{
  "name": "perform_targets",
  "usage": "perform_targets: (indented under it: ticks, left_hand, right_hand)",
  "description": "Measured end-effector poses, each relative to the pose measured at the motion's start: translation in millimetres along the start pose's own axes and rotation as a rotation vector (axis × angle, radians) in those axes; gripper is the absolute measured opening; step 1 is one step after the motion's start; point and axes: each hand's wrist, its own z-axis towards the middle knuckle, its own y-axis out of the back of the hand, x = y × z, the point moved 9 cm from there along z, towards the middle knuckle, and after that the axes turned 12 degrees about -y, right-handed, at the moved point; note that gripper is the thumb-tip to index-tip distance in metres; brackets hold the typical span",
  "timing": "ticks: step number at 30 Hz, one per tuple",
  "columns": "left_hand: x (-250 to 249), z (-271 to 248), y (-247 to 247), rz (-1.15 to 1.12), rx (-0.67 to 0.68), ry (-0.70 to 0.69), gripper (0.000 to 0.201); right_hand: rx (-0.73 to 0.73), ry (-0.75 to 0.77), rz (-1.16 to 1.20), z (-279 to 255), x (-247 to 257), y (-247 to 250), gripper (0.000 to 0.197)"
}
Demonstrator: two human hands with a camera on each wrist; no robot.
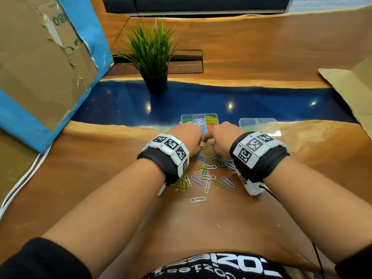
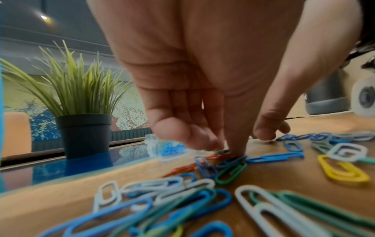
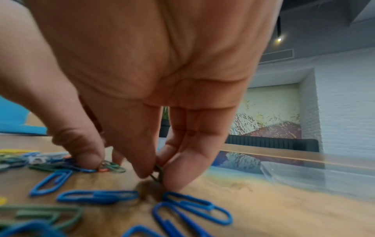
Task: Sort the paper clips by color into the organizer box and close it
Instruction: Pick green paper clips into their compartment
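Observation:
The clear organizer box [image 1: 188,117] stands open just beyond my hands, with green, white, yellow, blue and red clips in separate compartments. Loose paper clips [image 1: 207,176] of mixed colours lie on the wooden table between my wrists. My left hand [image 1: 189,135] reaches down beside the box; its thumb and fingertips [image 2: 235,152] pinch at a cluster of red, green and blue clips [image 2: 223,158]. My right hand [image 1: 219,137] pinches a dark green clip [image 3: 159,174] between thumb and fingers [image 3: 178,170], just above the table. Both sets of fingertips are hidden in the head view.
The clear lid [image 1: 259,125] lies to the right of the box. A potted plant [image 1: 153,57] stands behind on the blue strip. A cardboard box [image 1: 40,67] leans at the left, a cardboard flap [image 1: 352,87] at the right, white cables [image 1: 20,188] at the left edge.

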Motion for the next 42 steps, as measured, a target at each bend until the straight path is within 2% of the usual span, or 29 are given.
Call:
perform_targets:
  ticks: [5,9,12,15,17,21,24,30,36,39,41,42]
  left_hand:
    - [1,-1,1,-0.071,-0.025,-0.021,0.012]
    - [7,-6,2,-0.223,-0.069,0.005,0.008]
    - [23,-14,1,-0.539,-0.138,0.083,0.014]
    - [31,-27,-8,-1.005,-0.144,0.103,0.019]
    - [37,-35,-9,-1.153,-0.168,0.096,0.020]
    - [49,-50,-15,-1.284,-0.182,0.115,0.028]
    - [55,-60,-23,-1.317,-0.180,0.183,0.021]
    - [60,-69,-35,-1.387,-0.155,0.330,0.030]
    - [53,-65,-30,-1.635,-0.200,0.290,0.023]
    - [55,-67,-29,-1.749,-0.234,0.280,0.019]
    - [56,-70,-30,-1.747,-0.239,0.294,0.009]
    - [57,-71,-32,-1.716,-0.226,0.301,0.004]
  right_hand:
    - [-0.053,-0.036,0.012,4,-4,5,0.026]
    - [-0.056,-0.051,0.192,7,-8,10,0.020]
    - [-0.057,-0.073,0.318,7,-13,14,0.019]
    - [-0.052,-0.081,0.296,10,-10,9,0.021]
    - [-0.009,-0.077,0.248,11,-3,0,0.022]
    - [-0.016,-0.075,0.106,14,9,-7,0.024]
    - [-0.028,-0.064,0.048,16,15,-7,0.021]
    - [-0.056,-0.027,0.001,15,15,-5,0.021]
    - [0.064,0.023,-0.091,10,16,-13,0.019]
    - [0.120,-0.025,-0.050,8,8,-17,0.037]
    - [0.171,-0.052,0.096,5,5,-18,0.033]
    - [0.225,-0.075,0.243,3,4,-19,0.029]
